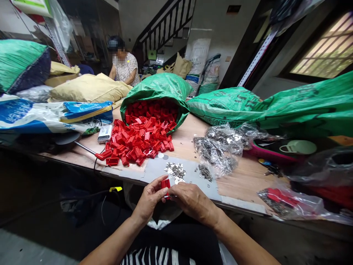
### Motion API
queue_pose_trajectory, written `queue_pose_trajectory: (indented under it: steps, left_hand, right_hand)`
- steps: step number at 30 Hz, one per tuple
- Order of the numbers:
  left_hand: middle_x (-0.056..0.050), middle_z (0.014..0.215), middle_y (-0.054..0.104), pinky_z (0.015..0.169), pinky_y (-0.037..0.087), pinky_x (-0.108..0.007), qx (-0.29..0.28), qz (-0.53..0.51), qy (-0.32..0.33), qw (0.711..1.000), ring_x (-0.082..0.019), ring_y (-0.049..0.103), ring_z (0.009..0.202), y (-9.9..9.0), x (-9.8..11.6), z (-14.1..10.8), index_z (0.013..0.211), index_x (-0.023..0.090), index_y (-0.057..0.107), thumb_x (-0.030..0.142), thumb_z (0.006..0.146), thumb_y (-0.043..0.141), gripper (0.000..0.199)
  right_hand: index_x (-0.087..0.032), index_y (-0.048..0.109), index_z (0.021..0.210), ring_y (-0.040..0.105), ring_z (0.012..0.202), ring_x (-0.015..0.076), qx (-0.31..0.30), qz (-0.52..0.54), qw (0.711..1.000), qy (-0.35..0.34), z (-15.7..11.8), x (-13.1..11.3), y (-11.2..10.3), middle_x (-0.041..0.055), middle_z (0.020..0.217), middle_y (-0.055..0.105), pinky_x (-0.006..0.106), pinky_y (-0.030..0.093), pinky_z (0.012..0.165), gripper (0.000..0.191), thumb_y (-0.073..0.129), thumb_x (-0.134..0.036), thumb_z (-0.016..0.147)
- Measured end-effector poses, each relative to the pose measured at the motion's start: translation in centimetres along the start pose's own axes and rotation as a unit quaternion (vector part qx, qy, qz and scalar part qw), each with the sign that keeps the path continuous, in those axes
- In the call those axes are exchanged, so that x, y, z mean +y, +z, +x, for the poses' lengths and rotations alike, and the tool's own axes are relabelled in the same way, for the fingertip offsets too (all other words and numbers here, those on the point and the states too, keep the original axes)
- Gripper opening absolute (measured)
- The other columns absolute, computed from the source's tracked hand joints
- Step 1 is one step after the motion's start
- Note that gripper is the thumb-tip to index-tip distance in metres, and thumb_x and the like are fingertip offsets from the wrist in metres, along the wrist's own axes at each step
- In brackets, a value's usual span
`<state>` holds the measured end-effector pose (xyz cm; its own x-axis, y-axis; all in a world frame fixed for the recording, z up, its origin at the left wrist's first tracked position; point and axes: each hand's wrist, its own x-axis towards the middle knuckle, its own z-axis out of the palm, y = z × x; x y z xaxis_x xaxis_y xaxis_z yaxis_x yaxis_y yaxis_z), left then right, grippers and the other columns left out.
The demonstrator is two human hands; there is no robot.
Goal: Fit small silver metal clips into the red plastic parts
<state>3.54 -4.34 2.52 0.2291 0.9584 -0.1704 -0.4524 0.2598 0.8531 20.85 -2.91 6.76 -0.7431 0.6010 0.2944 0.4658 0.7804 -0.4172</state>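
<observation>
My left hand [150,197] grips a small red plastic housing [165,184] between thumb and fingers, just over the table's front edge. Close against it, my right hand [193,202] is closed in a pinch, with a thin shiny metal piece [170,196] showing at the fingertips; its exact kind is too small to tell. On a grey sheet [154,170] beyond my hands lie a pile of flat silvery metal pieces [175,170] and a smaller heap of dark metal clips [204,172]. A large pile of similar red housings [135,141] spills from a green woven sack [162,84].
Clear plastic bags of metal parts [220,151] lie right of the sheet. A pink-rimmed tray [264,151] holds a pale mug [299,147]. A small white device [105,133] stands left of the red pile. Green sacks [226,105] line the back; another person [125,66] sits beyond.
</observation>
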Motion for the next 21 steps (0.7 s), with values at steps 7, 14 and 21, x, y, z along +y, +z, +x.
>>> queue_pose_trajectory:
  steps: [7,14,21]
  left_hand:
    - [-0.006,0.091,0.065,0.061,0.044,-0.021,-0.013,-0.080,-0.024,0.996,-0.011,0.057,0.071,0.1,0.3,-0.2,0.116,0.018,0.062,0.020,0.073,0.072,0.044]
    - [-0.007,0.097,0.068,0.078,0.048,-0.028,-0.023,-0.060,-0.012,0.998,-0.018,0.063,0.089,-0.1,-0.1,-0.3,0.120,0.019,0.059,0.017,0.071,0.073,0.052]
    - [-0.004,0.091,0.070,0.081,0.048,-0.028,-0.070,0.005,0.043,0.997,-0.017,0.064,0.086,-0.6,-1.1,-0.8,0.112,0.020,0.061,0.015,0.071,0.073,0.042]
  right_hand:
    - [-0.020,0.055,0.094,0.050,0.063,0.0104,0.085,0.180,0.971,0.130,-1.3,1.2,1.0,0.0008,0.085,0.060,0.021,0.042,0.059,0.016,0.064,-0.021,0.081]
    - [-0.020,0.050,0.087,0.039,0.059,0.0094,0.099,0.285,0.920,0.250,-2.3,1.1,2.1,-0.0054,0.068,0.048,0.021,0.033,0.056,0.012,0.060,-0.027,0.084]
    - [-0.020,0.044,0.080,0.041,0.067,0.0106,0.086,0.414,0.867,0.265,-1.8,1.8,3.3,-0.0045,0.073,0.044,0.022,0.036,0.063,0.031,0.067,-0.041,0.077]
